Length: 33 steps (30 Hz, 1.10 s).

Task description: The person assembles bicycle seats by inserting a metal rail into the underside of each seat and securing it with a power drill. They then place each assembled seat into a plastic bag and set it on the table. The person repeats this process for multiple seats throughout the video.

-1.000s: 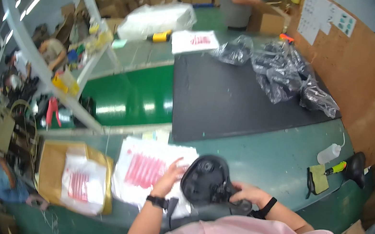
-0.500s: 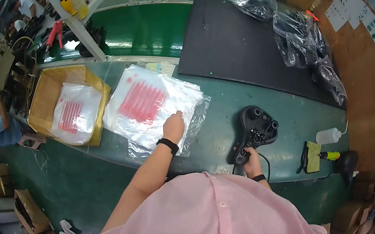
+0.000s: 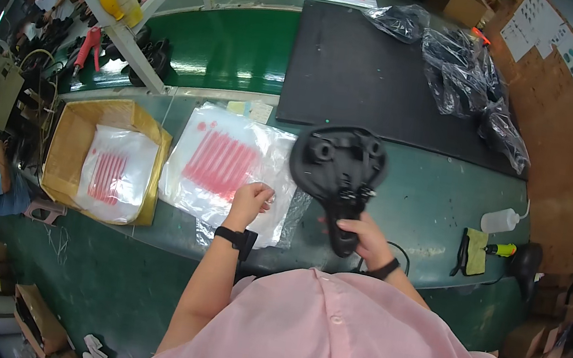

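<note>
A black bicycle saddle is in my right hand, underside up. My fingers and thumb close around its narrow nose, and its wide end points away from me beside the bags. Over the lower right part of a stack of clear plastic bags with red print is my left hand, its fingers curled in. Whether a bag edge is pinched between them is hidden. Several black saddles wrapped in clear plastic lie at the far right, on and beside a black mat.
On the left stands a yellow box holding more printed bags. A white squeeze bottle, a yellow-green cloth and a yellow-and-black tool sit at the right. A brown board edges the bench there. Other people work far left.
My right hand has lifted the saddle and brought it left, close to the bags. My left hand has drawn slightly nearer to me and turned, its fingers now curled.
</note>
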Motion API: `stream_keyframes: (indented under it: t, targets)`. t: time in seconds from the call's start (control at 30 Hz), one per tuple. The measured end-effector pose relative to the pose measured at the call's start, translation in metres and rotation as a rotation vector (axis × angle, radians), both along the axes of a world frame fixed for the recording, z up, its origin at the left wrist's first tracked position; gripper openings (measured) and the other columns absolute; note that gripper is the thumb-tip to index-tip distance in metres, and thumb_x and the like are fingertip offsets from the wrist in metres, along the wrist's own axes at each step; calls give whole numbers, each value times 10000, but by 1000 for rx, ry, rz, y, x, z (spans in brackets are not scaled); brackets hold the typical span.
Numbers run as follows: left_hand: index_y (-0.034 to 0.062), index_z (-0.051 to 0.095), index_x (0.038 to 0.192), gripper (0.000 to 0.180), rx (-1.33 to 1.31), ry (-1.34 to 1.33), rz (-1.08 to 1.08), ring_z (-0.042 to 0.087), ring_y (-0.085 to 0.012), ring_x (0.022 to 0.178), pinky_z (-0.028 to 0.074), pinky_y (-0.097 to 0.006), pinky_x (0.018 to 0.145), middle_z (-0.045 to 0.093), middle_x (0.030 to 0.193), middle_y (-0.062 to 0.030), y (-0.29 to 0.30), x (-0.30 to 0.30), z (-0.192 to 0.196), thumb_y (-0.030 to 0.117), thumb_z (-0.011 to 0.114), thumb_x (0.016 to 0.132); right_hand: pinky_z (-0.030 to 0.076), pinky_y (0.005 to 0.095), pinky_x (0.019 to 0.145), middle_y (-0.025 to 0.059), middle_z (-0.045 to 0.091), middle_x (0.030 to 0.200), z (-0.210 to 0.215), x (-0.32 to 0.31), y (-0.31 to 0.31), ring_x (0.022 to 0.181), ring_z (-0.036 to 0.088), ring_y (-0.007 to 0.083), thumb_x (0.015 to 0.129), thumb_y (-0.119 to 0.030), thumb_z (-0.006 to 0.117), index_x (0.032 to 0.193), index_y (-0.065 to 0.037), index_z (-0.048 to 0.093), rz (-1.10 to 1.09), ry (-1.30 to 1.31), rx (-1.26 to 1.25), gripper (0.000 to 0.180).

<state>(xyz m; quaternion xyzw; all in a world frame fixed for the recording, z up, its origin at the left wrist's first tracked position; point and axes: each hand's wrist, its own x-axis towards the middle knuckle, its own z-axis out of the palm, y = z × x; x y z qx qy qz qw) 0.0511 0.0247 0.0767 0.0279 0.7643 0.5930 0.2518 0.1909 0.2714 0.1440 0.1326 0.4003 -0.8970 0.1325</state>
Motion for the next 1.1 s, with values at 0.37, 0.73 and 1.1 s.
stream_keyframes:
  t: [0.37, 0.73, 1.1]
  targets:
    - [31, 620, 765, 110, -43, -22, 64, 629, -169, 630, 510, -299, 587, 642, 689, -55, -28, -5, 10, 128, 666, 790, 473, 327, 884, 96, 574, 1142, -62, -108, -78, 1014, 585, 202, 682, 32, 728, 1322, -29, 380, 30, -70, 235, 731]
    - [69, 633, 958, 149, 385, -237, 304, 530, -64, 625, 489, -227, 587, 551, 739, 45, -83, 8, 40, 209, 591, 930, 469, 325, 871, 100, 613, 1101, -37, -84, -31, 1003, 602, 207, 635, 49, 724, 1281, -49, 444, -169, 226, 878, 711]
    - [5, 712, 991, 161, 265, 112, 246, 562, -94, 578, 424, -205, 525, 667, 733, -14, -43, 9, 81, 95, 635, 882, 496, 392, 801, 137, 598, 1087, -14, -58, -52, 986, 601, 334, 640, 9, 699, 1232, -79, 494, 392, 474, 1508, 633]
